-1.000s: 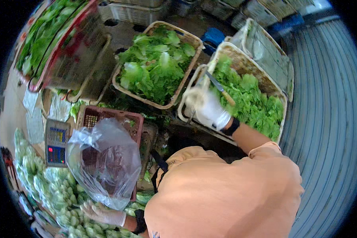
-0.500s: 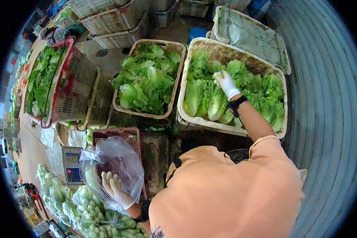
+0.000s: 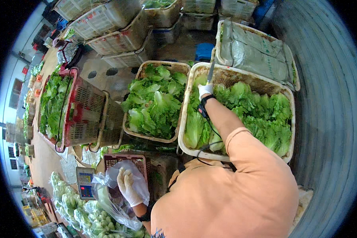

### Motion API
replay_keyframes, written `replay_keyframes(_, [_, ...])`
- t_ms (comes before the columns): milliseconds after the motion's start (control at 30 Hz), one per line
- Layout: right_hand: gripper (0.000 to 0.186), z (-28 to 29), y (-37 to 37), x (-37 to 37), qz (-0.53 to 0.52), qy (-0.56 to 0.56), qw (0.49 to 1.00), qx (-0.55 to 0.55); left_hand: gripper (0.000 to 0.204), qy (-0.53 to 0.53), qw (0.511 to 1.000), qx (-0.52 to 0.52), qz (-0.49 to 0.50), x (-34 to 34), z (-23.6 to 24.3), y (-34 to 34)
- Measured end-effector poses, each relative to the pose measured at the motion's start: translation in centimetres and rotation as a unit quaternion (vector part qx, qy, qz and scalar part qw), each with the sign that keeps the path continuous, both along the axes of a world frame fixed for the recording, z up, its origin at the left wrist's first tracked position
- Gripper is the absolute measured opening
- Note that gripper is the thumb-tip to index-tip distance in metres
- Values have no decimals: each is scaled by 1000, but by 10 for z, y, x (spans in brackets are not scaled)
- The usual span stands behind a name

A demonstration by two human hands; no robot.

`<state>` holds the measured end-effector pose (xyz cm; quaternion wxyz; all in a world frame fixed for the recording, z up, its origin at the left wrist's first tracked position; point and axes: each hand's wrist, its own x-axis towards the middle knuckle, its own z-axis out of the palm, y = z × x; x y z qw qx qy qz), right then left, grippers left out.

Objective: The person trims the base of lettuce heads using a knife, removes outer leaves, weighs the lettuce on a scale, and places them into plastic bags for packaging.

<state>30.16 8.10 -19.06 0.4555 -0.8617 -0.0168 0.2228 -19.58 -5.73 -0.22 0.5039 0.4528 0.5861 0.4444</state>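
Observation:
My right hand (image 3: 205, 90), in a white glove, is closed around a knife (image 3: 211, 73) whose blade points away from me. It hangs over the far left part of a large white crate (image 3: 192, 150) full of green lettuce heads (image 3: 242, 95). Lower left, my gloved left hand (image 3: 129, 187) rests on a clear plastic bag (image 3: 141, 174), fingers stretched out and close together. Underneath the bag is a dark red crate (image 3: 142, 160), partly covered. A scale with a display panel (image 3: 85, 182) stands beside the bag.
Another crate (image 3: 146, 133) holds loose lettuce leaves. A red-rimmed crate (image 3: 73, 103) of greens stands on the left. Bagged green vegetables (image 3: 73, 202) are piled at lower left. Stacked crates (image 3: 119, 39) fill the back; a corrugated wall (image 3: 325, 119) runs along the right. A person (image 3: 66, 51) is far left.
My right hand has moved left and away, and the knife blade now shows. My left hand's fingers have drawn together over the bag. The whole view has shifted.

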Motion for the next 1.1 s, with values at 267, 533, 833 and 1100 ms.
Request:
replay_keyframes(267, [52, -5, -55, 38, 7, 92, 985, 148, 34, 9, 993, -1, -118, 124, 31, 61])
replay_keyframes(533, [34, 59, -83, 13, 73, 95, 941, 315, 46, 88, 950, 58, -293, 192, 25, 111])
replay_keyframes(833, [39, 188, -105, -36, 339, 171, 863, 334, 117, -162, 887, 67, -428, 254, 26, 172])
replay_keyframes(1100, [49, 183, -47, -105, 478, 213, 784, 333, 84, -378, 854, -216, -284, 194, 10, 151])
